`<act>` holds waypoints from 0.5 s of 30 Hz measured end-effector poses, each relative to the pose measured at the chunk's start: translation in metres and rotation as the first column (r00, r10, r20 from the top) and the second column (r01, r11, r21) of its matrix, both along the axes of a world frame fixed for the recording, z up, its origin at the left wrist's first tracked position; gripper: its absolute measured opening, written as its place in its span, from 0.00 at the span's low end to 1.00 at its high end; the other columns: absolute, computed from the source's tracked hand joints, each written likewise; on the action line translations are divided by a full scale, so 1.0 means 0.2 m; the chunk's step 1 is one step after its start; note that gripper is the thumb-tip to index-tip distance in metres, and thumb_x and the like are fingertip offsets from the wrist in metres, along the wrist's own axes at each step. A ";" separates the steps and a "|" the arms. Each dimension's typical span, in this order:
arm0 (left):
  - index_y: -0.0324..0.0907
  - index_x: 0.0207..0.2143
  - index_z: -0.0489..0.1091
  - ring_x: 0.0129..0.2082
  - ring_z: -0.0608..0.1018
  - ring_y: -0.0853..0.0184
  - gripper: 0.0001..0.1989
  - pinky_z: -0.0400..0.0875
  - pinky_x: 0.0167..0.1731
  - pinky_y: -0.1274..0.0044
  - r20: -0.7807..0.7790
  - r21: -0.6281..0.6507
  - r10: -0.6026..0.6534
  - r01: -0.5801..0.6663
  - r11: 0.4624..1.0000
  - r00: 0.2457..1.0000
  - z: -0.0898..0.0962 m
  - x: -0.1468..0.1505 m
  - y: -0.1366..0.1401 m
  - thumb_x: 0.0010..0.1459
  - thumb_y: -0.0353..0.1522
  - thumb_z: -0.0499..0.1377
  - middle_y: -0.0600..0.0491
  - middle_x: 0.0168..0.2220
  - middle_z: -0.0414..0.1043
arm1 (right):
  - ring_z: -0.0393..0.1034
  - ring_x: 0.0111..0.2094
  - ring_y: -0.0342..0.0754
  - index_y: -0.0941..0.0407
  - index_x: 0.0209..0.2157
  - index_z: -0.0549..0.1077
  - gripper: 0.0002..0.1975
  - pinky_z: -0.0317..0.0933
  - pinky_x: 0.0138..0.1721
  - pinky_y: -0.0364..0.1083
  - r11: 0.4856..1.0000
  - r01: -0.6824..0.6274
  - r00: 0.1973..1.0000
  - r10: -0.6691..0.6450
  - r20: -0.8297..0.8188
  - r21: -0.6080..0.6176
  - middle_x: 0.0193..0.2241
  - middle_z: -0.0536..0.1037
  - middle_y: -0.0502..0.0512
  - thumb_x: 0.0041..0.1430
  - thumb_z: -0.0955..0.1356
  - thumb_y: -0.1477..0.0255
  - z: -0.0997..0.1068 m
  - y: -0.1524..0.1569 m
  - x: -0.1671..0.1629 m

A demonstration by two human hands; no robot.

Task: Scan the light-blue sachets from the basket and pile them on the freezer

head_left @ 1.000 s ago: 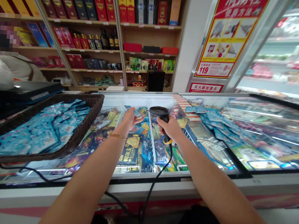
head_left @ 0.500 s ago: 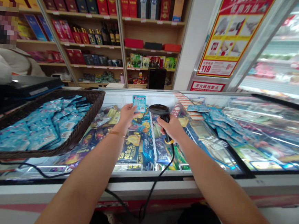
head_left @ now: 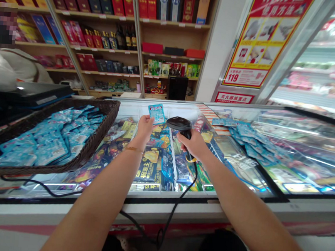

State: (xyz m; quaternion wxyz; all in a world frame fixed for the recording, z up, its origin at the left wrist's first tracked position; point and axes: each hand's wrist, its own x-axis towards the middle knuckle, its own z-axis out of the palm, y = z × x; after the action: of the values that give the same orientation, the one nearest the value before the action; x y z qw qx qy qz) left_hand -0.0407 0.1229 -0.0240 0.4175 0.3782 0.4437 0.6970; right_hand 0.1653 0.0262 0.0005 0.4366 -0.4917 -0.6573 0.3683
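Between the thumb and fingers of my left hand (head_left: 145,128) is a small blue packet (head_left: 157,114), tilted and held up over the freezer. My right hand (head_left: 194,144) is wrapped round the handle of a black barcode scanner (head_left: 180,123), its head just right of the packet. A black cord (head_left: 186,189) hangs from the scanner's handle and loops down over the freezer's front edge. Many similar packets (head_left: 50,139) fill a brown wicker basket (head_left: 110,115) at the left. Another pile of blue packets (head_left: 250,141) lies on the glass to the right.
A glass-topped chest freezer (head_left: 149,170) with bagged food spans the view below my hands. Shelves of boxes and bottles (head_left: 125,37) stand behind it. A person in a white top (head_left: 15,67) is at the far left, near a dark counter device (head_left: 42,97).
The blue packet has tilted in my left hand, its top leaning left. My right hand keeps the scanner in nearly the same place. The view has shifted slightly.
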 end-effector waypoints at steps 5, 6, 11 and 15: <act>0.39 0.34 0.66 0.39 0.82 0.63 0.12 0.78 0.43 0.67 0.004 -0.007 -0.008 0.008 1.000 1.000 0.00 0.01 -0.01 0.53 0.33 0.67 0.53 0.29 0.75 | 0.70 0.17 0.45 0.55 0.32 0.67 0.09 0.63 0.18 0.41 1.000 0.010 1.000 -0.010 0.026 -0.007 0.17 0.73 0.50 0.58 0.70 0.66 0.01 0.00 0.00; 0.39 0.33 0.66 0.39 0.82 0.63 0.12 0.78 0.43 0.68 0.006 -0.007 -0.004 0.005 1.000 1.000 0.01 0.01 -0.01 0.53 0.33 0.67 0.53 0.29 0.75 | 0.70 0.17 0.45 0.55 0.31 0.67 0.09 0.63 0.18 0.42 1.000 0.014 0.999 -0.013 0.034 -0.002 0.18 0.74 0.50 0.58 0.70 0.66 0.01 0.00 0.00; 0.40 0.32 0.64 0.38 0.81 0.63 0.14 0.78 0.41 0.69 0.049 -0.036 0.013 -0.011 0.999 0.999 0.01 0.01 -0.02 0.51 0.32 0.68 0.54 0.28 0.73 | 0.68 0.16 0.45 0.55 0.31 0.67 0.11 0.62 0.18 0.42 1.000 0.021 1.000 -0.021 0.021 -0.022 0.16 0.72 0.49 0.57 0.71 0.65 0.00 0.01 0.01; 0.41 0.29 0.64 0.36 0.80 0.66 0.13 0.77 0.41 0.71 0.076 -0.067 0.053 -0.048 0.997 0.996 0.02 0.02 -0.03 0.50 0.33 0.68 0.54 0.28 0.72 | 0.66 0.14 0.44 0.55 0.31 0.66 0.11 0.61 0.17 0.41 0.999 0.012 0.999 -0.014 -0.037 -0.053 0.14 0.70 0.46 0.58 0.71 0.65 -0.01 0.02 0.01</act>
State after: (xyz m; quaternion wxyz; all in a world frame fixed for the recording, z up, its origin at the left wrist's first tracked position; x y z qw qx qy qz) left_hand -0.0375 0.1174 -0.0196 0.4287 0.3258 0.4590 0.7067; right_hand 0.1664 0.0308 -0.0009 0.4379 -0.5003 -0.6360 0.3917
